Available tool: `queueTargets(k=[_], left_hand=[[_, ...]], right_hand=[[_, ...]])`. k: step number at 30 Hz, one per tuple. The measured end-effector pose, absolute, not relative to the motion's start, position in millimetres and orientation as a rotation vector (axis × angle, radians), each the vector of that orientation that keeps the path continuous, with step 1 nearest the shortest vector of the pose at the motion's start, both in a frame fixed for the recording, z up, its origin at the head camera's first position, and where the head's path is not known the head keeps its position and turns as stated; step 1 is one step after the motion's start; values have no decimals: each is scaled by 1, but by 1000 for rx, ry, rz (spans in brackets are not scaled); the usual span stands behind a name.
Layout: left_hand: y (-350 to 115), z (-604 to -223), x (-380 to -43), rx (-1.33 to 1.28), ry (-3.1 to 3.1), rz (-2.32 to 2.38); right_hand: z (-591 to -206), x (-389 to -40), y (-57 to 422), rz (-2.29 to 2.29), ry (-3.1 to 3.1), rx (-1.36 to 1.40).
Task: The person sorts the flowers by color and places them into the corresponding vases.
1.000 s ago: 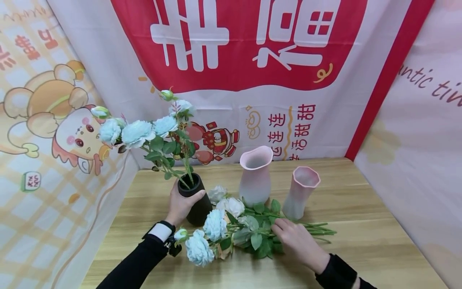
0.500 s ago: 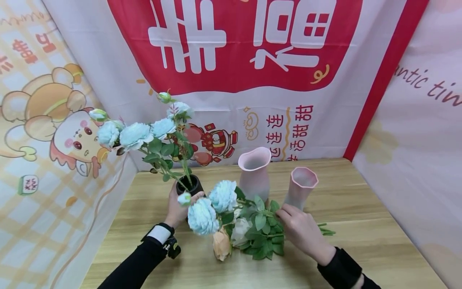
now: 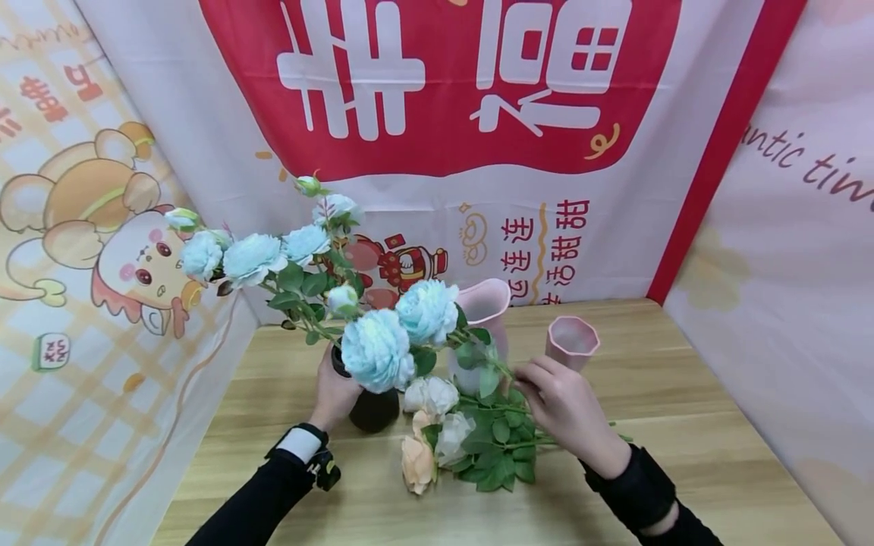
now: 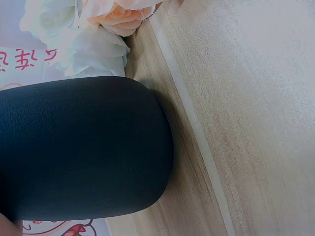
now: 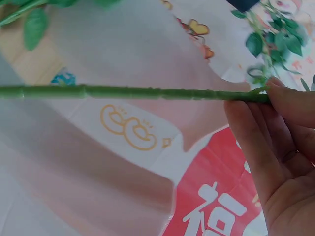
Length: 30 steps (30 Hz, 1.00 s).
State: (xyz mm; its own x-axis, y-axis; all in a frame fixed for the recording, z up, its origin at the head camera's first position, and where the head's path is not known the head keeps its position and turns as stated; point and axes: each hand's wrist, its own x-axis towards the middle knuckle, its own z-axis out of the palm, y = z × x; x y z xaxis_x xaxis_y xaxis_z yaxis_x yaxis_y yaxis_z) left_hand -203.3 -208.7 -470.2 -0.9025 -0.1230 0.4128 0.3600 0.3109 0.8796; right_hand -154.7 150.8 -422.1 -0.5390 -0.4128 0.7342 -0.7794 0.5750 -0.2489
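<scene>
My left hand (image 3: 334,396) grips a dark vase (image 3: 374,412) around its upper part; the vase base fills much of the left wrist view. Pale blue flowers (image 3: 255,258) with leafy stems stand in that vase and lean left. Between thumb and fingers, my right hand (image 3: 567,408) pinches the green stem (image 5: 123,92) of another blue flower (image 3: 378,350), raised over the table. Its blooms hide the vase mouth in the head view. Below the right hand lies a pile of white flowers (image 3: 432,395), peach flowers (image 3: 417,461) and green leaves (image 3: 501,455).
A taller pink-white vase (image 3: 495,334) stands behind the pile, partly covered by the raised flower. To its right is a shorter pink vase (image 3: 572,343), partly behind my right hand. Printed cloth (image 3: 437,136) backs the wooden table (image 3: 683,455).
My right hand has lifted the blue flower from the pile, bringing its blooms up in front of the dark vase. The left hand keeps its hold on the vase.
</scene>
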Motion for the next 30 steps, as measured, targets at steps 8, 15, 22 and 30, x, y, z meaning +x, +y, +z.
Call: queueTargets(k=[8, 15, 22, 30], left_hand=[[-210, -470, -200, -140, -2205, -1684], [-209, -470, -202, -131, -2207, -1684], [-207, -470, -206, -138, -2209, -1686], [-208, -471, -202, -121, -2211, -1648]], right_hand=[[-405, -159, 141, 1059, -2090, 930], [-393, -160, 139, 1219, -2046, 878], [-379, -153, 132, 1508, -2004, 762], [-393, -164, 135, 1936, -1860, 636]])
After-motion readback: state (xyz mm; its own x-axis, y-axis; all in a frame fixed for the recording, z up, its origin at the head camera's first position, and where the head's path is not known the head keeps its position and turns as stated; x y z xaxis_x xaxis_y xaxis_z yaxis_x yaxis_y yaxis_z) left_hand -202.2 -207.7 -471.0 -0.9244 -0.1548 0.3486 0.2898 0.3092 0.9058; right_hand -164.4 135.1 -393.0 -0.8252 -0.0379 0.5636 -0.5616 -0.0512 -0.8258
